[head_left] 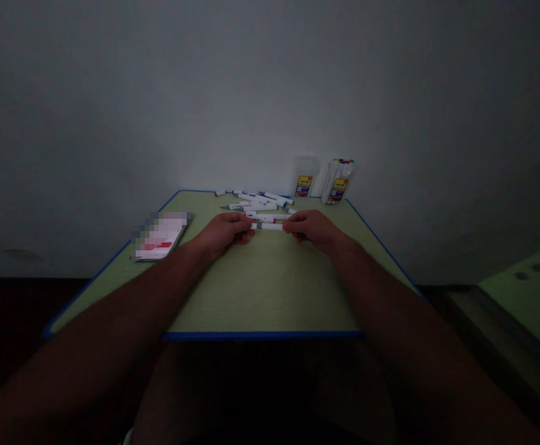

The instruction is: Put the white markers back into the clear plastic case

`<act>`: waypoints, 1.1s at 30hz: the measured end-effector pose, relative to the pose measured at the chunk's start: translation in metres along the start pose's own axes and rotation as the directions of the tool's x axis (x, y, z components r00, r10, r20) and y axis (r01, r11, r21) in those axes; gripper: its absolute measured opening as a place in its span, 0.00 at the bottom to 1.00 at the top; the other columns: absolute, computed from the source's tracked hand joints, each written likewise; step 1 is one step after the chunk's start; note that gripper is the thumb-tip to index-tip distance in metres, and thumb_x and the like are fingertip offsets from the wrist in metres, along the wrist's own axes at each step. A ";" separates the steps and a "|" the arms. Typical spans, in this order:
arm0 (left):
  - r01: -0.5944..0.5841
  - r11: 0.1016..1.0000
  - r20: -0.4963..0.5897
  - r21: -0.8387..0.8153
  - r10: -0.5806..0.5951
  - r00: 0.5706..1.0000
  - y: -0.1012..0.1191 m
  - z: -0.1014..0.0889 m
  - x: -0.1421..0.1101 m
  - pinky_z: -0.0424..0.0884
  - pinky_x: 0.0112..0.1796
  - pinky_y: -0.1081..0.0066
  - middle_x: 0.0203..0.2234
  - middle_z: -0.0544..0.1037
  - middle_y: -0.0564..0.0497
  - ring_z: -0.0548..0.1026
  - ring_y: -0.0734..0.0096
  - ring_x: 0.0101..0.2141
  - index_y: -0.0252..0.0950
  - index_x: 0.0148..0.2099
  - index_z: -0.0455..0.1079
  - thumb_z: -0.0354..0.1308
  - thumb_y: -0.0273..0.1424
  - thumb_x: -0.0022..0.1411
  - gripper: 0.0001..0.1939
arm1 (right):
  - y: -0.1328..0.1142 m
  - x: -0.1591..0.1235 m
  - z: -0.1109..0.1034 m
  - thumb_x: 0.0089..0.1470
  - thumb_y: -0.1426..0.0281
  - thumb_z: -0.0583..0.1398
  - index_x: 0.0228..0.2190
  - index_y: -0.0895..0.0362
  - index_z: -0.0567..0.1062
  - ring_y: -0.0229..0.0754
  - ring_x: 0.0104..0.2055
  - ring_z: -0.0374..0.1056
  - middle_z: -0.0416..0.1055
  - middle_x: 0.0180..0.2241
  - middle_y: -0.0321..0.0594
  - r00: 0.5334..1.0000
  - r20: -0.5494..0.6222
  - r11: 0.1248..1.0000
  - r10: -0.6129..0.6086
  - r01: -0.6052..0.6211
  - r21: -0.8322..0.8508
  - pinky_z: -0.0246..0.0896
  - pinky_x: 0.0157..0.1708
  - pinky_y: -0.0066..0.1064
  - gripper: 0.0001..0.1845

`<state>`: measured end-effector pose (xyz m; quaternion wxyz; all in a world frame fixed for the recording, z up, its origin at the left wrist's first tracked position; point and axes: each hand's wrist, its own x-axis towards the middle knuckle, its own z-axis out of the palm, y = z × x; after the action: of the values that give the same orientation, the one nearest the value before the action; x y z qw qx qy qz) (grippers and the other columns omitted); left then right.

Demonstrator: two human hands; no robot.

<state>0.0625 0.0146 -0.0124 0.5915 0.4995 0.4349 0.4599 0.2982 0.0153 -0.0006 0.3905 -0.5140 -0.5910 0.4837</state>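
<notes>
Between my two hands a white marker [270, 227] is held level, a little above the tabletop or just on it; I cannot tell which. The fingers of my left hand [227, 232] pinch its left end. At its right end, my right hand [310, 228] grips it between thumb and fingers. My fingertips hide both ends of the marker. Just behind it lies a loose pile of white markers [265, 207], some with coloured bands or caps, pointing in different directions.
A clear marker case [305, 176] stands at the table's back edge by the wall. Right of it is a second case [338, 182] filled with several markers. On the left lies a flat pinkish-white item [162, 235], blurred out. Blue edging [265, 335] borders the table.
</notes>
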 end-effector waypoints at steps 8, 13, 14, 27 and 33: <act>-0.017 0.999 0.030 0.050 0.015 0.999 0.001 0.002 -0.002 0.66 0.23 0.76 0.23 0.77 0.46 0.70 0.78 0.20 0.32 0.29 0.75 0.60 0.19 0.57 0.06 | 0.003 0.002 0.001 0.42 0.72 0.70 0.23 0.60 0.78 0.31 0.18 0.60 0.69 0.17 0.34 0.999 0.014 0.999 -0.035 0.035 -0.026 0.54 0.17 0.24 0.05; -0.007 0.998 0.029 0.066 0.005 1.000 0.003 0.004 -0.004 0.66 0.23 0.76 0.23 0.78 0.47 0.69 0.78 0.20 0.32 0.29 0.75 0.61 0.19 0.57 0.06 | 0.000 0.000 0.002 0.41 0.73 0.70 0.22 0.60 0.77 0.31 0.18 0.60 0.69 0.18 0.34 0.999 0.024 1.000 -0.030 0.030 -0.001 0.54 0.17 0.25 0.06; -0.006 0.998 0.032 0.066 0.004 0.999 0.003 0.005 -0.004 0.67 0.24 0.76 0.23 0.78 0.47 0.69 0.78 0.20 0.32 0.29 0.75 0.61 0.19 0.56 0.06 | 0.000 -0.001 0.002 0.41 0.73 0.70 0.22 0.60 0.77 0.31 0.18 0.60 0.69 0.18 0.34 0.999 0.027 1.000 -0.031 0.031 -0.004 0.54 0.17 0.25 0.06; -0.004 0.998 -0.047 0.063 0.007 0.999 0.002 0.002 0.000 0.68 0.23 0.74 0.23 0.77 0.48 0.70 0.77 0.20 0.32 0.31 0.73 0.58 0.21 0.61 0.07 | 0.004 0.004 0.001 0.36 0.73 0.72 0.29 0.58 0.75 0.34 0.21 0.66 0.75 0.24 0.38 0.996 0.006 0.984 -0.090 0.089 0.155 0.61 0.18 0.24 0.15; -0.021 0.993 -0.149 0.116 0.038 0.988 0.003 -0.001 0.002 0.63 0.19 0.76 0.20 0.73 0.53 0.66 0.78 0.17 0.33 0.35 0.74 0.57 0.21 0.62 0.06 | 0.000 -0.003 0.004 0.35 0.72 0.72 0.33 0.58 0.74 0.40 0.28 0.74 0.79 0.30 0.42 0.970 0.086 0.954 -0.228 0.205 0.218 0.67 0.24 0.27 0.20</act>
<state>0.0612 0.0172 -0.0095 0.5207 0.5026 0.4964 0.4794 0.2951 0.0120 -0.0012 0.4595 -0.3751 -0.6106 0.5248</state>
